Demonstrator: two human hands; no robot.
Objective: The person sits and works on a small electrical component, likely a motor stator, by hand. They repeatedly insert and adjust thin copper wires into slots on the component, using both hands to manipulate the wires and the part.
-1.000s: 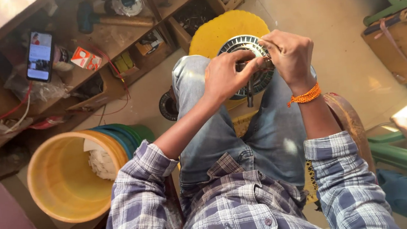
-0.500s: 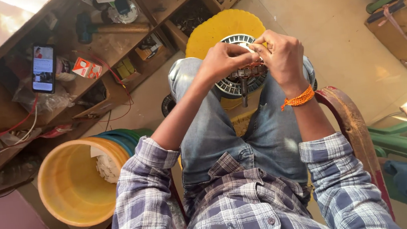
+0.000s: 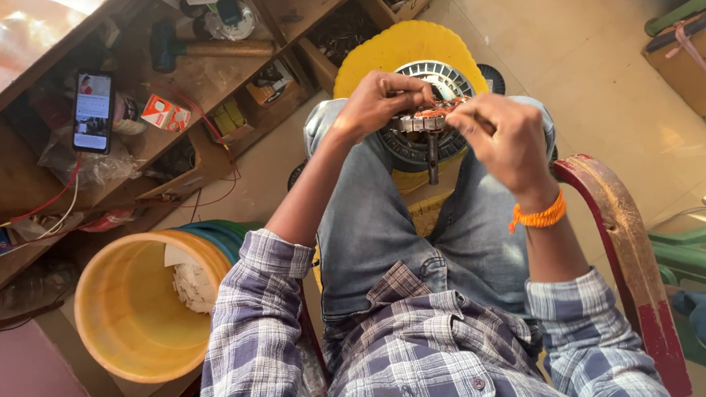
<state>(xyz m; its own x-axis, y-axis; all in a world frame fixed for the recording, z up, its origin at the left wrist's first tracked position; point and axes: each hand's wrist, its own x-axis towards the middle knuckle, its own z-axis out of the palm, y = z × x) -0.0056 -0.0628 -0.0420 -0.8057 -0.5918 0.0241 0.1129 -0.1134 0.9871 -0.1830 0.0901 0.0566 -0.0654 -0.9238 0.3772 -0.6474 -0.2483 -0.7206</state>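
The left hand point(image 3: 379, 105) grips one end of a round metal motor core wound with copper-coloured wire point(image 3: 425, 119), fingers curled over its rim. The right hand point(image 3: 507, 140) closes on the opposite end, thumb and fingertips pinched against the winding. The core sits between the two hands, above the knees, its flat body lying roughly crosswise from hand to hand. A dark steel shaft point(image 3: 433, 158) runs out of its middle, long axis pointing straight back toward the person's lap. An orange thread band point(image 3: 538, 213) circles the right wrist.

Under the hands rests a grey ribbed circular housing point(image 3: 445, 77), set on a yellow round plastic stool point(image 3: 395, 52). The person sits in blue jeans on a red-armed chair point(image 3: 625, 241). To the left stands a yellow plastic bucket point(image 3: 122, 311) with white scraps inside. Farther off, wooden shelves point(image 3: 38, 151) carry a lit smartphone point(image 3: 92, 111).
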